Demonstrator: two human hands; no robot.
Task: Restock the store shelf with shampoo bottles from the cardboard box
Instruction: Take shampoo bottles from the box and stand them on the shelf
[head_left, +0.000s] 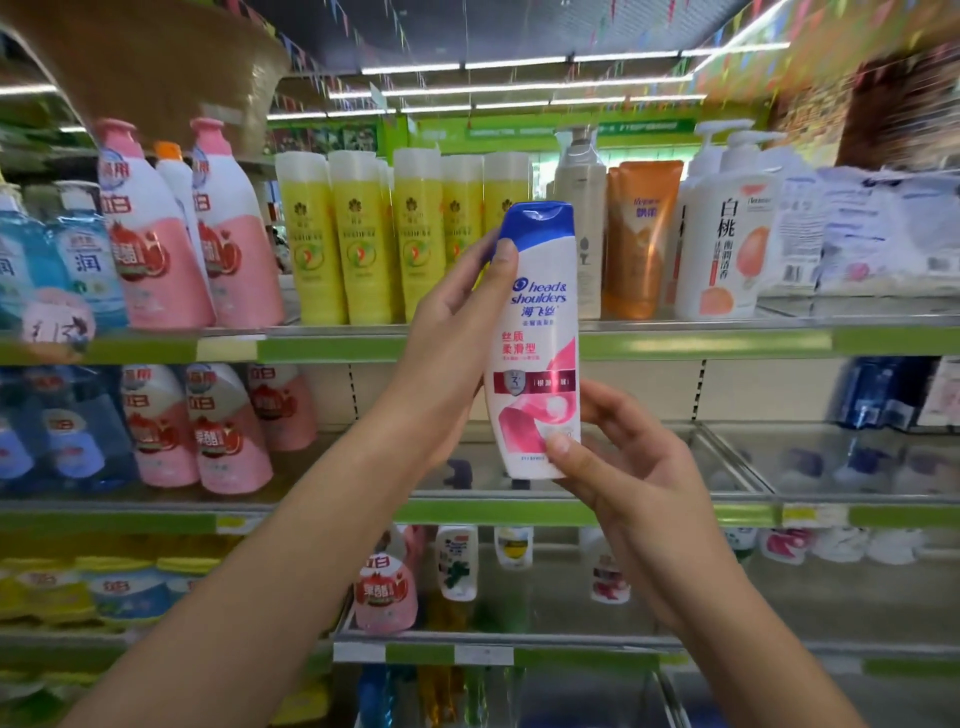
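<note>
So right now both hands are on one shampoo bottle (535, 332), held upright in front of the shelves with the label facing the camera. The left hand (452, 338) wraps the upper body, thumb up by the blue cap (537, 223), and the right hand (618, 467) pinches the bottom corner, thumb on the front. Neither hand is free. No cardboard box in view, so can't say how many bottles are left.

My guess is this one is headed for the open stretch of the middle shelf (649, 467), right behind and to the right of the bottle. To do it well I'd keep the label forward, hold the base low and level, then slide it straight back so it lands flat instead of rocking on its narrow foot. The right hand needs to get out from under the base before it sets down, so I'd let the left hand carry the weight for the last bit.

Room-wise: that bay looks bare and glossy, with a clear divider (737, 457) on its right side and a raised front lip (493, 512) to clear. The pink bottles (228, 426) sit off to the left. The upper shelf edge (675, 345) hangs above, so I'd go in low rather than high. The yellow bottles (363, 239) up top are packed tight; no space there.
</note>
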